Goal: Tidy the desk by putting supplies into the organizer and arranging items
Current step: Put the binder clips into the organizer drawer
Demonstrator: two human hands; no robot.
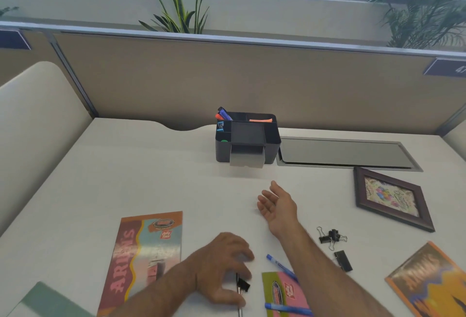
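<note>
Black organizer point(248, 140) holds markers point(223, 114), orange slip, small blue item; left hand point(224, 263) pinches binder clip point(243, 285), right hand point(276, 203) spread, empty

The dark plastic compartmented organizer point(248, 137) stands at the desk's back, the wooden-framed picture point(392, 199) right of it, loose black binder clips point(332, 237) nearer.

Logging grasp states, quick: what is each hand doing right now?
Left hand: fingers curled around a black binder clip on the desk.
Right hand: open, palm up, holding nothing.
</note>
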